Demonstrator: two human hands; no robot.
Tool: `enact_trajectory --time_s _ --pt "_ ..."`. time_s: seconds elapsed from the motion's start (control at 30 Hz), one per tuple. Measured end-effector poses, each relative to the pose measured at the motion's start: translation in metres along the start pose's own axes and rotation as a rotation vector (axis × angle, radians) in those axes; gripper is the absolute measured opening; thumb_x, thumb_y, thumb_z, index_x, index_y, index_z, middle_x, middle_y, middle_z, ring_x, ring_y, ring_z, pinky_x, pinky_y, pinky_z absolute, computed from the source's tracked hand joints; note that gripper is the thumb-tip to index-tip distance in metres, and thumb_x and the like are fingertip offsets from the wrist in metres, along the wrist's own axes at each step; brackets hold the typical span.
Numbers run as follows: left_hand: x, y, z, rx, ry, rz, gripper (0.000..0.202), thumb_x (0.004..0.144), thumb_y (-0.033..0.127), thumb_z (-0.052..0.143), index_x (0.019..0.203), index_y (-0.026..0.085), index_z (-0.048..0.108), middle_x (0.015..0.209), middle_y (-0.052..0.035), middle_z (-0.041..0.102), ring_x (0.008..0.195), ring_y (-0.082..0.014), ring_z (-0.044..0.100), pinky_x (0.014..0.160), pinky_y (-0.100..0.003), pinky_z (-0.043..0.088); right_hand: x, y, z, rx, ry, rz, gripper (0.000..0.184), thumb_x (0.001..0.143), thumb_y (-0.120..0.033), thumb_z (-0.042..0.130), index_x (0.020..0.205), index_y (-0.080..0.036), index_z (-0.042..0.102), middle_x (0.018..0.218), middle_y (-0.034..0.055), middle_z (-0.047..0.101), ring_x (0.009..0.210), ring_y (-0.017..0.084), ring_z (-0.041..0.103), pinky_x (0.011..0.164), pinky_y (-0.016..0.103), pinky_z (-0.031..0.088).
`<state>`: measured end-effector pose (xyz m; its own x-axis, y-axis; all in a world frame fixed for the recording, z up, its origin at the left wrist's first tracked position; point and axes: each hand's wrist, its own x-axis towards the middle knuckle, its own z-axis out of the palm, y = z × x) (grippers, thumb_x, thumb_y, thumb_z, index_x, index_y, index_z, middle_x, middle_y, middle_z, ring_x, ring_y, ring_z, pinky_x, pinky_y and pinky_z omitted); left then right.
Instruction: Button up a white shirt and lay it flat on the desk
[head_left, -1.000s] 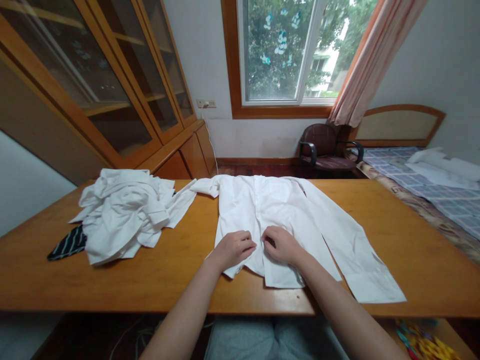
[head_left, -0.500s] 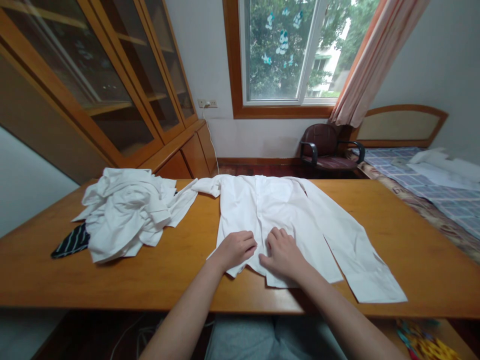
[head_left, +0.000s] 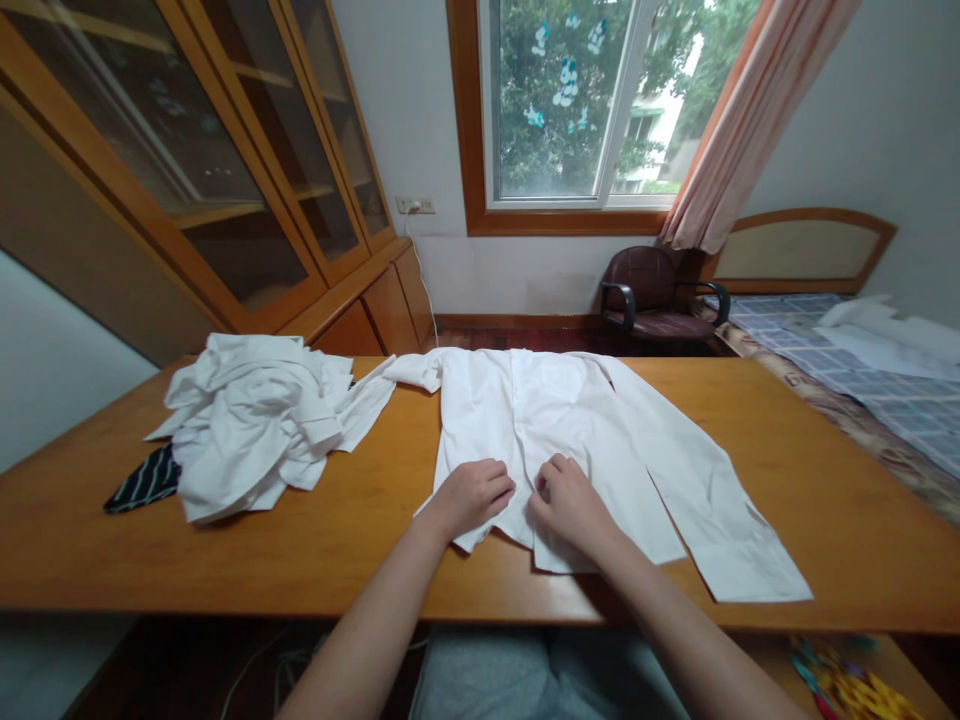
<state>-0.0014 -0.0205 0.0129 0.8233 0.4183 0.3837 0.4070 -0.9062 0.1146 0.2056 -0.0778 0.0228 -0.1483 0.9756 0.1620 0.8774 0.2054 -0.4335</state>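
Note:
A white long-sleeved shirt (head_left: 551, 420) lies spread front up on the table, collar end away from me. Its right-hand sleeve slants down toward the near edge, while the left-hand one is bent outward near the pile. Near the hem, my left hand (head_left: 474, 497) has its fingers curled down on one front edge of the shirt. Opposite it, my right hand (head_left: 570, 508) pinches the other front edge with thumb and fingers together. A narrow gap parts the two front edges between my hands. Exactly what cloth lies under the fingertips is partly hidden.
A heap of crumpled white clothes (head_left: 255, 425) sits on the left of the wooden table (head_left: 360, 550), with a dark striped cloth (head_left: 146, 482) under it. Beyond the table stand a glass-doored cabinet (head_left: 330, 260), a maroon armchair (head_left: 649, 295) and a bed (head_left: 885, 350).
My right hand's thumb and fingers have drawn together into a pinch on the shirt's front edge. The left hand stays almost where it was.

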Motion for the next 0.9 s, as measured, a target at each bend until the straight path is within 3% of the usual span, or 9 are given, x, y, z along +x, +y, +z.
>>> enact_trajectory --time_s 0.37,0.73,0.9 --pt "0.001 0.005 -0.002 0.127 0.077 0.052 0.014 0.098 0.023 0.049 0.093 0.018 0.061 0.077 -0.0028 0.056 0.074 -0.0169 0.053 0.063 -0.03 0.04 -0.012 0.012 0.016 0.273 0.186 0.059 0.013 0.085 -0.016 0.058 0.081 -0.02 0.069 0.087 0.0066 0.066 0.089 0.023 0.057 0.085 0.036 0.045" --pt "0.003 0.007 -0.002 0.153 0.151 0.056 0.016 0.099 0.023 0.048 0.09 0.019 0.061 0.074 -0.0026 0.056 0.071 -0.0164 0.053 0.061 -0.031 0.039 -0.01 0.007 -0.001 0.658 0.235 0.211 0.017 0.084 -0.033 0.063 0.074 -0.022 0.071 0.083 0.0059 0.07 0.081 0.022 0.064 0.076 0.034 0.05" --pt "0.004 0.008 -0.001 0.177 0.176 0.056 0.017 0.099 0.022 0.047 0.09 0.018 0.06 0.073 -0.0019 0.054 0.069 -0.0158 0.052 0.061 -0.031 0.039 -0.006 0.002 0.004 0.745 0.192 0.233 0.02 0.082 -0.038 0.064 0.073 -0.021 0.072 0.084 0.0062 0.072 0.083 0.023 0.065 0.079 0.035 0.051"
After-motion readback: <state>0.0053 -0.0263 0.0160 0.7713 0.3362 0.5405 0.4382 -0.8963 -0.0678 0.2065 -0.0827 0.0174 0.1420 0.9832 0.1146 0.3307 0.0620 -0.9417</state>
